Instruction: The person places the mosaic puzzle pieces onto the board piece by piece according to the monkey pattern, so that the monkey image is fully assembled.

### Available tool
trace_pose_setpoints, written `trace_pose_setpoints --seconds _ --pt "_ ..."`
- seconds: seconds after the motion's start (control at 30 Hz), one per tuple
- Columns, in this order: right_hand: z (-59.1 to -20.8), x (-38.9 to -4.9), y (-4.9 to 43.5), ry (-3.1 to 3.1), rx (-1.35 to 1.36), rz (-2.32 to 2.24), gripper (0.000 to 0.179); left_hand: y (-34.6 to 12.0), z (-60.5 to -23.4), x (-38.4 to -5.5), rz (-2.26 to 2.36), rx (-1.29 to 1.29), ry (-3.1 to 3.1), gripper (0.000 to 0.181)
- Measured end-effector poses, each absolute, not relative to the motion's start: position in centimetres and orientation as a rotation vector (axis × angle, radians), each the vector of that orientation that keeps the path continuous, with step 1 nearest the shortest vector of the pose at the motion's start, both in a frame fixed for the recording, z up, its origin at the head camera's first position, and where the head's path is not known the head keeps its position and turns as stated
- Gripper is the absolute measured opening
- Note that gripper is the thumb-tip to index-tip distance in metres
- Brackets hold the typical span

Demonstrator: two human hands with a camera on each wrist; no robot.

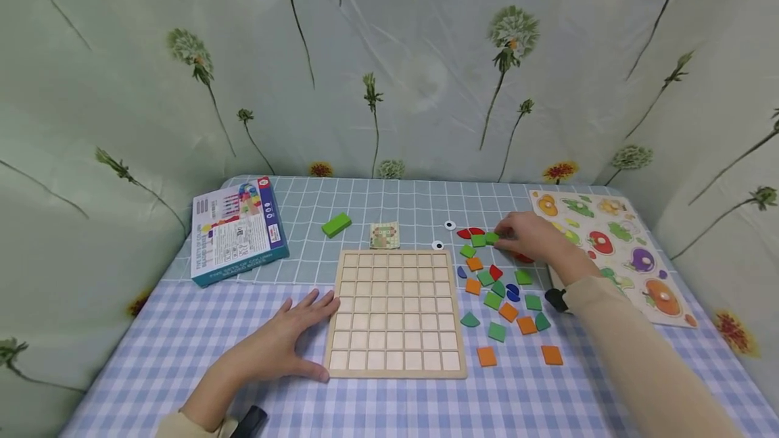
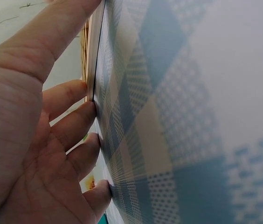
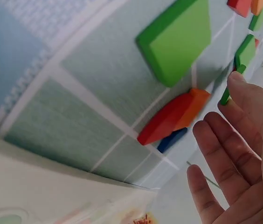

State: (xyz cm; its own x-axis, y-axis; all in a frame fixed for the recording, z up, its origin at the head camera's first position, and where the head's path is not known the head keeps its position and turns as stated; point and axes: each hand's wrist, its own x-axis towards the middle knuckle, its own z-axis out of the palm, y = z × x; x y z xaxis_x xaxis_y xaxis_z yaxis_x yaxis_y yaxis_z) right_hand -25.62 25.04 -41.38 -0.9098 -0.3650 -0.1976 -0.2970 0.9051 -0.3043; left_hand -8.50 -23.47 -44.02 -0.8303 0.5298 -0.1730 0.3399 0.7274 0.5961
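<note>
Wooden grid board (image 1: pixel 397 313), lower centre of the head view: every cell is bare, so no tile is placed yet and the whole board is left to fill. The left hand (image 1: pixel 286 343) lies flat at the board's left edge, fingers straight and slightly spread. Right of the board lies a loose scatter of coloured tiles (image 1: pixel 502 296), green, orange, red and blue. The right hand (image 1: pixel 529 236) reaches to the top of that scatter, fingertips at a green tile (image 1: pixel 491 238). A box (image 1: pixel 237 230) sits at left, a fruit puzzle (image 1: pixel 615 249) at right, a green block (image 1: pixel 337 224) and a small card (image 1: pixel 385 235) above the board.

Left wrist view: straight fingers (image 2: pixel 73 126) press against the checked cloth (image 2: pixel 178 116) at the board's edge; the board face is cut off.

Right wrist view: the green tile (image 3: pixel 243 58) stands on edge at a fingertip (image 3: pixel 238 86); the other fingers are relaxed and apart. Whether a thumb pinches it is hidden. A red tile (image 3: pixel 173 116) lies near.
</note>
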Motion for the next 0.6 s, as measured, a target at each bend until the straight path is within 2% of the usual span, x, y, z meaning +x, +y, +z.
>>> trace_pose_setpoints --seconds 0.3,0.6 --pt "-40.2 -24.5 23.2 2.834 -0.492 -0.520 0.038 -23.5 -44.2 -8.7 0.786 0.674 2.605 0.117" --pt "-40.0 -22.9 19.1 2.852 -0.797 -0.518 0.032 -23.4 -44.0 -8.7 0.768 0.648 2.603 0.117"
